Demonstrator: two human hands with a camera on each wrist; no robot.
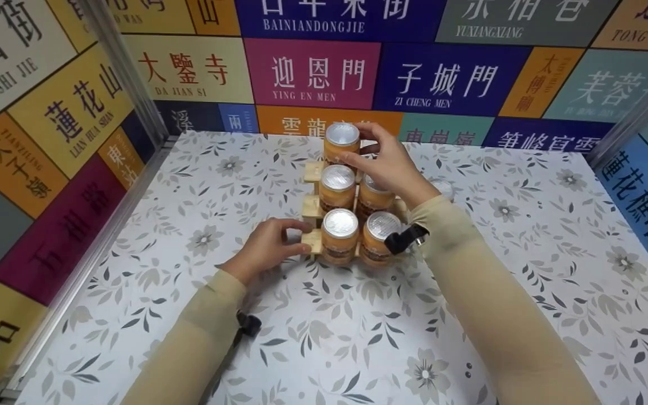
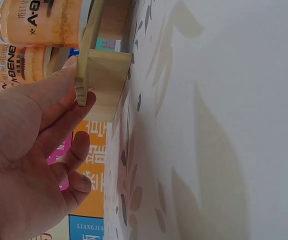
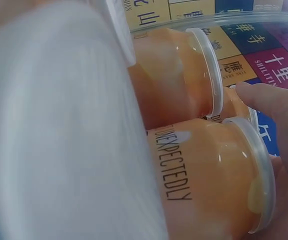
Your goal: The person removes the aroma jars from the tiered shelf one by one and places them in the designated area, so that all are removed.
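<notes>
A stepped wooden rack (image 1: 312, 206) carries several orange jars with silver lids, two in the front row (image 1: 339, 239) and two in the middle row (image 1: 337, 188). At the rack's back left, my right hand (image 1: 391, 163) holds another jar (image 1: 341, 149), thumb in front and fingers at its far side. Whether its base touches the top step is hidden. My left hand (image 1: 268, 247) pinches the left end of the lowest step. In the left wrist view, its thumb and a finger grip the board (image 2: 84, 75). Nearby jars (image 3: 204, 170) fill the right wrist view.
A pale round lid (image 1: 442, 188) shows partly behind my right forearm. The table (image 1: 313, 337) has a leaf-and-flower pattern. Colourful sign-covered panels (image 1: 313, 73) stand along its back and sides. Black bands (image 1: 407, 239) circle both wrists.
</notes>
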